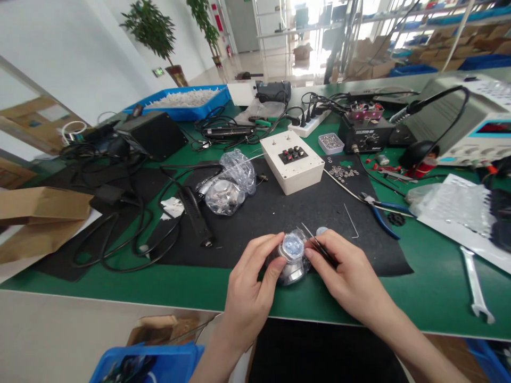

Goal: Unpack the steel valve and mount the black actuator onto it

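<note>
Observed at near edge of black mat (279, 213), on green bench top (431, 287): small clear plastic bag of round metal parts (293, 259), held between both hands. Left hand (249, 287) closed around bag's left side, thumb and forefinger pinched on the plastic. Right hand (351, 279) closed on thin tweezers (315, 242), tips resting against bag's upper right; fingers also touching the bag. Contents seen as silvery discs; exact type not determinable.

Noted just behind right hand: small pale round part (321, 231) on the mat. Farther back on mat, left of centre: second, larger clear bag of metal parts (231, 186), lying unattended, well apart from both hands. Beside it to the right: white switch box (293, 162) with dark buttons on top. Right of the box: loose washers (343, 171) scattered on the mat, and small white tray of further hardware (331, 142) behind them.

Recorded to the right of the hands: thin bent wire (351, 221), blue-handled pliers (381, 213), open-ended spanner (477, 290) near bench edge. At rear: soldering station (365, 134), bench power supply (475, 122), power strip (313, 122), blue tray of white parts (183, 101). At left: black cables (131, 223) looped across mat, folded cardboard (40, 218) at bench edge. Below bench: blue bin (147, 364).
</note>
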`<state>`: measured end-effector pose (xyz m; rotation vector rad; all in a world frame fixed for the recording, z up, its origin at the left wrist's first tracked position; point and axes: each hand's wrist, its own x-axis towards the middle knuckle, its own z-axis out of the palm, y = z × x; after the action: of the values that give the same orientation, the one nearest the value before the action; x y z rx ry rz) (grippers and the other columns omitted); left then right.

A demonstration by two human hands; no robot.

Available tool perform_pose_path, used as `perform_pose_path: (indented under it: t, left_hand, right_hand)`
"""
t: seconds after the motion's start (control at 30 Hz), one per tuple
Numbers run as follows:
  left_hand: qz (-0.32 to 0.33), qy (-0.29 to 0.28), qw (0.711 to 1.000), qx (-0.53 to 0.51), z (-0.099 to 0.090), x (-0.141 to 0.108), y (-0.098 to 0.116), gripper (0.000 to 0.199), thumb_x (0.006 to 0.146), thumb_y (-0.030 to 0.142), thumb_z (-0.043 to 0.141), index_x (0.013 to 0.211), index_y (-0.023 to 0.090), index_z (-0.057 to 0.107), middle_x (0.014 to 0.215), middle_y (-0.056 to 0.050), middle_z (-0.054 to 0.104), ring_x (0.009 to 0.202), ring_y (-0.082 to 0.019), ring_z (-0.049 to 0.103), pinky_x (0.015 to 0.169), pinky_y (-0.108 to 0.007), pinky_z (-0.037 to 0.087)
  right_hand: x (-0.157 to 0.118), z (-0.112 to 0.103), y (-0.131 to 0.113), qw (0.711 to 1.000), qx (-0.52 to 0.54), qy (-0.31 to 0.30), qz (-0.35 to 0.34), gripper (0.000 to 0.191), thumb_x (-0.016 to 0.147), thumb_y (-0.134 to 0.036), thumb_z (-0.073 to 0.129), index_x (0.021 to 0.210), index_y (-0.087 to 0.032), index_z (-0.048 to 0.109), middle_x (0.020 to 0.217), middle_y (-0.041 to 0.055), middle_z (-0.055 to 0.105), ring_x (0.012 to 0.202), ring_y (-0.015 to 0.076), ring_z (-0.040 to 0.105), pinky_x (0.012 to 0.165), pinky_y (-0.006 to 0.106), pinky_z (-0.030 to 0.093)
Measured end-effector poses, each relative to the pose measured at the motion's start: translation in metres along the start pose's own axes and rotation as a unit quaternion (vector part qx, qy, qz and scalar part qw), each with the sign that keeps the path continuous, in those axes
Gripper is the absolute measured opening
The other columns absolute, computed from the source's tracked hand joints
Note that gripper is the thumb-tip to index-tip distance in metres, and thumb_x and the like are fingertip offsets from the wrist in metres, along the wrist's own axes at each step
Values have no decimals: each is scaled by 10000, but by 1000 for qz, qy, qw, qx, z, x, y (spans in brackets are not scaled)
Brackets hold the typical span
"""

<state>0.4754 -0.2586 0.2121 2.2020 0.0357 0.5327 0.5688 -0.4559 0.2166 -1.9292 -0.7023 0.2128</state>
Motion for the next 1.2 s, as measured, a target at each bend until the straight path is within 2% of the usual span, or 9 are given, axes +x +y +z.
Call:
perform_pose_path:
  t: [0.17, 0.37, 0.43, 0.53, 0.63, 0.77, 0.87, 1.03, 1.2]
  left_hand:
    - [9, 34, 999, 28, 0, 0, 0, 311, 1037, 193, 657, 1329, 300, 672, 1297, 5, 667, 1230, -120, 634, 1101, -222, 480]
    - [29, 45, 998, 34, -1, -1, -1, 316, 1007, 163, 700, 1303, 273, 691, 1250, -7, 676, 1187, -123, 647, 1068, -226, 497]
    - [42, 59, 996, 42, -2, 0, 2, 328, 991, 145, 716, 1300, 255, 692, 1243, -20, 669, 1185, -128, 643, 1069, -233, 501]
    - [84, 66, 993, 57, -3, 3, 7, 328, 964, 103, 735, 1265, 232, 705, 1216, -33, 656, 1161, -134, 643, 1048, -243, 520]
    - [110, 55, 991, 59, -4, 6, 10, 306, 952, 72, 735, 1216, 224, 722, 1175, -32, 652, 1119, -129, 650, 1012, -241, 538]
    - [110, 60, 991, 49, -3, 4, 7, 317, 941, 51, 738, 1206, 226, 725, 1162, -33, 666, 1102, -131, 665, 1002, -251, 550]
    - [112, 67, 990, 48, 0, 0, 3, 318, 933, 38, 740, 1190, 225, 725, 1158, -38, 677, 1104, -144, 673, 992, -276, 561]
    - [124, 74, 988, 52, 3, -1, 0, 337, 921, 18, 742, 1195, 213, 722, 1153, -50, 693, 1103, -163, 672, 981, -313, 567]
    - [154, 78, 983, 54, 4, -2, 1, 360, 898, -25, 738, 1183, 192, 709, 1111, -54, 711, 1087, -178, 670, 978, -341, 575]
  right_hand:
    - [2, 1, 1, 994, -102, 9, -38, 109, 1073, -254, 541, 1045, -202, 632, 972, 36, 627, 834, 190, 616, 732, 335, 440]
    - [-2, -14, -2, 990, -27, 138, 11, 96, 1076, -293, 598, 1013, -231, 636, 871, -21, 615, 716, 125, 582, 676, 265, 451]
    - [-1, -24, -10, 995, -14, 96, -7, 86, 1075, -296, 620, 1046, -244, 683, 916, -19, 648, 768, 120, 609, 715, 250, 461]
    - [11, -35, -21, 997, -14, -42, -59, 139, 1081, -286, 609, 1120, -256, 740, 984, 0, 678, 877, 139, 644, 782, 256, 466]
    - [32, -43, -28, 981, -55, -172, -77, 174, 1074, -311, 619, 1161, -271, 765, 985, 2, 724, 887, 163, 665, 791, 277, 444]
    - [60, -49, -34, 956, -80, -278, -53, 229, 1101, -370, 558, 1155, -281, 763, 973, -18, 778, 802, 156, 670, 726, 267, 409]
    - [72, -50, -38, 945, -127, -296, -63, 250, 1097, -385, 552, 995, -231, 721, 796, -25, 714, 684, 138, 597, 634, 261, 338]
    - [82, -48, -49, 934, -202, -285, -71, 226, 1042, -377, 618, 901, -232, 718, 764, -6, 713, 648, 139, 589, 592, 273, 280]
    - [94, -42, -71, 875, -388, -260, -126, 170, 907, -325, 713, 783, -236, 788, 705, 67, 738, 587, 193, 612, 561, 322, 197]
